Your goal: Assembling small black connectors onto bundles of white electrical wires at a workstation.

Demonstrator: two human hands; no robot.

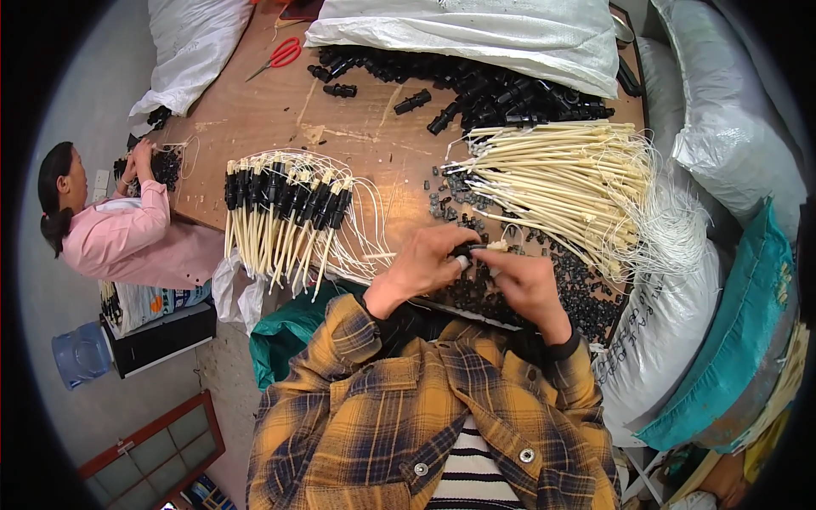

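Note:
Close in front of my body, my left hand (421, 263) is closed around a black plastic fitting (464, 250). A cream stick passes through it: one end (379, 256) shows left of that hand, and a pale tip with thin white string (498, 246) sticks out on the right. My right hand (525, 285) pinches at the fitting's right end, its fingertips close to the left ones; what exactly they grip is partly hidden. Left of my hands lies a bundle of cream sticks with black fittings (289, 195). Loose cream sticks with strings (552, 183) are piled to the right.
Small black parts (586, 293) are scattered under and beside my right hand. Black fittings (510, 93) spill from a white sack (467, 42) at the back. Red scissors (285, 53) lie far left. Full sacks (722, 102) stand right. Another person in pink (127, 229) works at the left.

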